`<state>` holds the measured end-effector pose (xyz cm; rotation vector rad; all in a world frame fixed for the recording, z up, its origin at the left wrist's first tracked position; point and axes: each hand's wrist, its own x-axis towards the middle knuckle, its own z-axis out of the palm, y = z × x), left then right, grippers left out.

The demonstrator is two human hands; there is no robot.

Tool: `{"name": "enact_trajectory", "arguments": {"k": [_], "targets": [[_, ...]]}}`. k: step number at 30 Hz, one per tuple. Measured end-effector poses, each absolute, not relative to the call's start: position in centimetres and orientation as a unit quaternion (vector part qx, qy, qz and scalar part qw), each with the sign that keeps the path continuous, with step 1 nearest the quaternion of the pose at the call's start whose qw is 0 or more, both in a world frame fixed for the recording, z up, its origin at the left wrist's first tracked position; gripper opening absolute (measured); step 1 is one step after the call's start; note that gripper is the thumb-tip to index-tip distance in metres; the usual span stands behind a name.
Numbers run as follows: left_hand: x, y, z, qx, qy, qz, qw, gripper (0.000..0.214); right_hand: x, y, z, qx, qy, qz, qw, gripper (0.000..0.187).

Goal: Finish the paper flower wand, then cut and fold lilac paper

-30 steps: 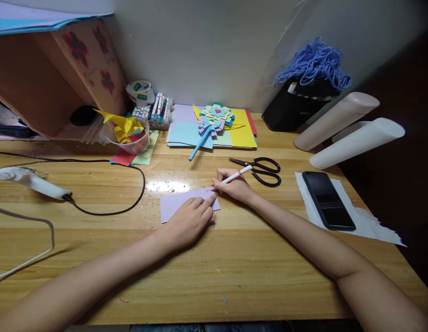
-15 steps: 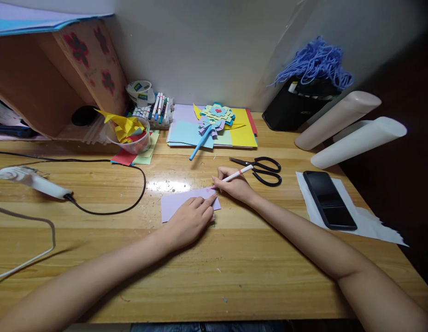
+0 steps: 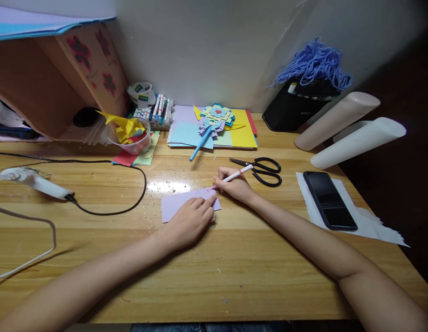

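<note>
A lilac sheet of paper [image 3: 175, 206] lies flat on the wooden table. Across its right part rests my left hand [image 3: 193, 216], fingers stretched out flat and pressing the paper down. My right hand [image 3: 232, 185] grips a white marker [image 3: 239, 173] with an orange band, its pink tip at the paper's upper right corner. A small pink mark [image 3: 208, 190] shows on the paper beside the tip. Black-handled scissors [image 3: 267, 171] lie just right of the marker.
Behind the hands, a paper flower [image 3: 217, 115] lies on stacked coloured paper [image 3: 246, 138]. A glue gun [image 3: 41, 183] with its cord lies at left, near a plastic bowl [image 3: 144, 143] of paper scraps. A phone [image 3: 329, 200] and white rolls [image 3: 359, 143] are at right.
Almost nothing differs. Both hands keep their places on the paper and the marker; the view has shifted very slightly.
</note>
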<state>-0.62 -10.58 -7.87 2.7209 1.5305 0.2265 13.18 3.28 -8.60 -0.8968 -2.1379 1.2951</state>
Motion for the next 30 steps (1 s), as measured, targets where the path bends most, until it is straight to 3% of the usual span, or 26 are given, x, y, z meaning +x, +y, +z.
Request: {"name": "enact_trajectory", "arguments": {"k": [30], "targets": [[-0.63,-10.62,-7.74,0.87,0.488,0.07,0.007,0.024,13.18,3.09,-8.2,-0.301,-0.792,0.485,0.218,0.031]]}}
